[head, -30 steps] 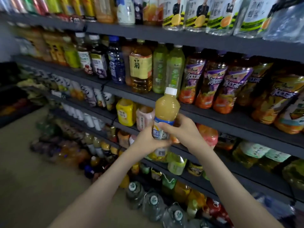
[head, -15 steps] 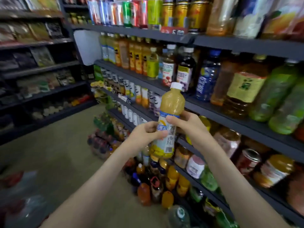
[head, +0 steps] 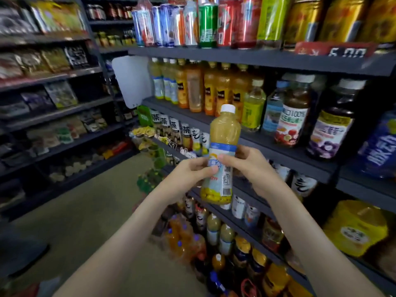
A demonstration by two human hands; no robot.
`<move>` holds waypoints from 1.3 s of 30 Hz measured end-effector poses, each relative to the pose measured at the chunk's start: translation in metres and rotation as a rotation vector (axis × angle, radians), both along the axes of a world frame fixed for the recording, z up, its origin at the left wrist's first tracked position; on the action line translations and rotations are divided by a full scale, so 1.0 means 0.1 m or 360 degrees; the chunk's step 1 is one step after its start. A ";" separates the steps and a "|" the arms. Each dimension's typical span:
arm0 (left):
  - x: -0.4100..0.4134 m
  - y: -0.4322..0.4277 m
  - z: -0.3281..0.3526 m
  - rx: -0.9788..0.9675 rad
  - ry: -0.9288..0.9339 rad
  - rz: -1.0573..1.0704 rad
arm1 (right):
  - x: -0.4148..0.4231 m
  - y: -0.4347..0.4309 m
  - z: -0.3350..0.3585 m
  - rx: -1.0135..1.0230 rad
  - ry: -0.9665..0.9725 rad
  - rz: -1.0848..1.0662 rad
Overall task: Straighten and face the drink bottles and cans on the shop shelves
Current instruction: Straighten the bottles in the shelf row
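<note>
Juice bottle (head: pixel 222 146) upright, left hand (head: pixel 188 174), right hand (head: pixel 250 166) gripping label

Upright white-capped yellow juice bottle (head: pixel 222 146) held before the shelves, label seemingly blurred.

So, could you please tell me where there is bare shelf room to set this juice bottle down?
The bare strip of shelf in front of the red-label bottle and the purple-label bottle is free for the juice bottle; a narrower strip runs before the orange bottles. The cans above stand packed.
</note>
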State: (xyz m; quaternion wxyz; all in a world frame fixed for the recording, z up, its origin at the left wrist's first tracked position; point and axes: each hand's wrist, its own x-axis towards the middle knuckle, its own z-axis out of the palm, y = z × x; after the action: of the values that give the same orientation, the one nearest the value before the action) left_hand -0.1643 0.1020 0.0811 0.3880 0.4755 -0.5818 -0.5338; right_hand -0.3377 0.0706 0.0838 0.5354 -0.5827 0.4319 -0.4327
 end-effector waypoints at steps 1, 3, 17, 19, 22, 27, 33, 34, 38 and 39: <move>0.12 -0.20 0.02 -0.0032 -0.0028 0.0013 | 0.12 -0.18 0.02 -0.0023 -0.0018 -0.0019; 0.36 -0.57 0.12 -0.0080 -0.0064 0.0060 | 0.37 -0.55 0.11 -0.0082 -0.0046 -0.0026; 1.96 -2.61 0.88 -0.0560 -0.0164 0.0052 | 1.96 -2.54 0.85 -0.0743 0.0040 -0.0008; 2.17 -2.88 0.98 -0.0653 -0.0174 0.0006 | 2.15 -2.73 0.93 -0.0822 0.0053 -0.0063; 2.46 -3.28 1.16 -0.0810 -0.0163 -0.0046 | 2.46 -2.97 1.08 -0.0888 -0.0035 -0.0169; 2.79 -3.86 1.52 -0.1123 -0.0164 0.0000 | 2.95 -3.32 1.39 -0.1003 0.0168 -0.0486; 2.78 -4.19 1.63 -0.1420 -0.0377 0.0191 | 3.14 -3.52 1.53 -0.1044 0.0118 -0.1001; 2.75 -4.23 1.64 -0.1449 -0.0395 0.0184 | 3.13 -3.52 1.54 -0.1045 0.0129 -0.1063; 2.60 -4.31 1.70 -0.1454 -0.0398 -0.0049 | 3.01 -3.43 1.58 -0.0976 0.0099 -0.1165; 2.56 -4.31 1.72 -0.1461 -0.0372 -0.0135 | 2.97 -3.38 1.58 -0.0953 0.0054 -0.1191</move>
State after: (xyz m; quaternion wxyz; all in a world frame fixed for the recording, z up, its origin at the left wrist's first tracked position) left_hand 0.0916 -0.3290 0.2531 0.4678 0.2874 -0.8162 -0.1798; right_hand -0.0405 -0.2676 0.2417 0.1444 -0.5229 0.4771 -0.6914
